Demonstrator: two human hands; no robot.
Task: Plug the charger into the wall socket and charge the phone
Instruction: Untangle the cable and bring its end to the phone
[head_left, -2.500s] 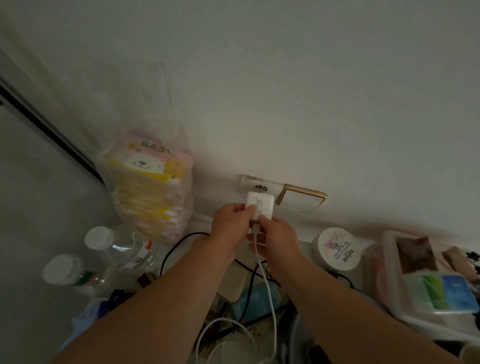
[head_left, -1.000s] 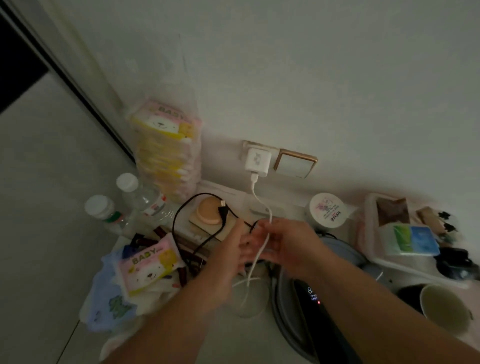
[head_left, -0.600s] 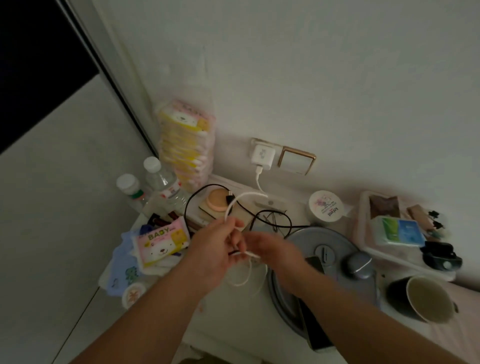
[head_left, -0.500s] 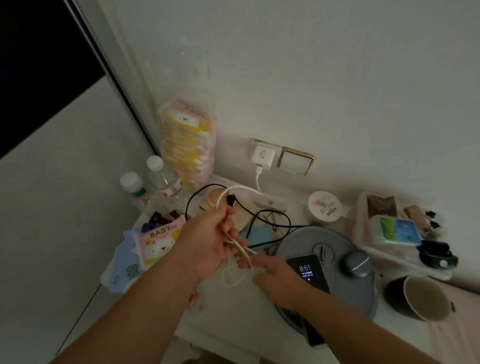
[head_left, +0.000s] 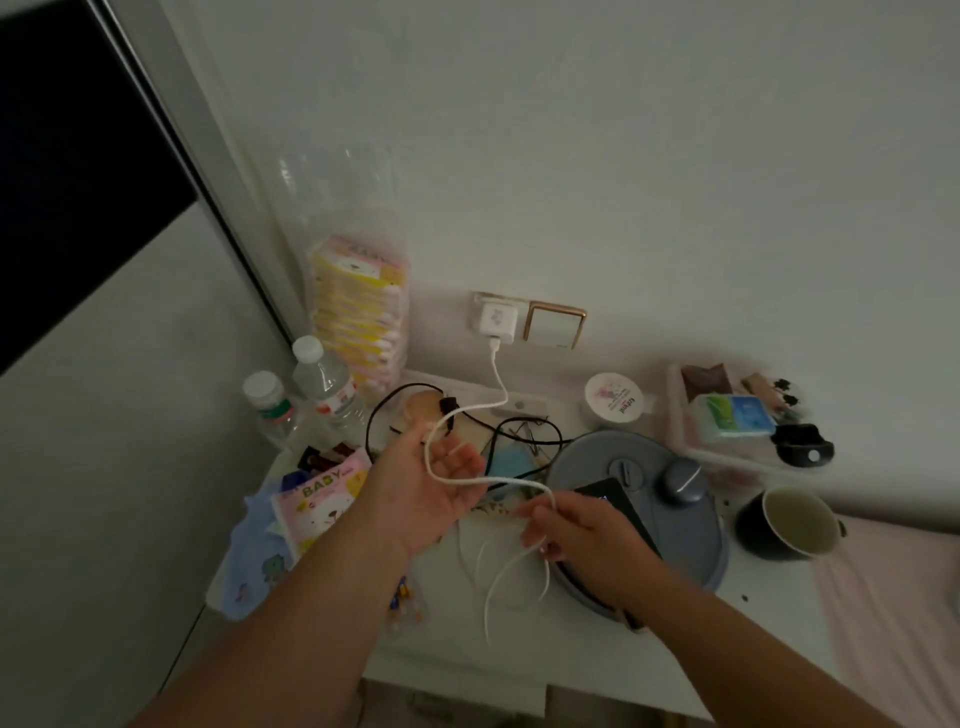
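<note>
The white charger (head_left: 497, 322) sits plugged into the wall socket (head_left: 483, 300) next to a gold-rimmed switch. Its white cable (head_left: 498, 382) runs down, crosses my left hand (head_left: 434, 486), which is palm up with fingers spread, and ends in loops below my right hand (head_left: 574, 525), which pinches it. The dark phone (head_left: 615, 501) lies on a round grey lid just behind my right hand, partly hidden by it. The cable's free end hangs over the table edge.
A round grey appliance (head_left: 691, 525), a dark mug (head_left: 784, 522), a white jar (head_left: 614, 400), a tray of small items (head_left: 685, 415), two water bottles (head_left: 324, 387), stacked baby-wipe packs (head_left: 358, 306) and a black cable (head_left: 524, 428) crowd the small white table.
The charger went into the socket, then both hands drew back down along the cable. My left hand has opened flat under it; my right hand pulled the cable away to the right.
</note>
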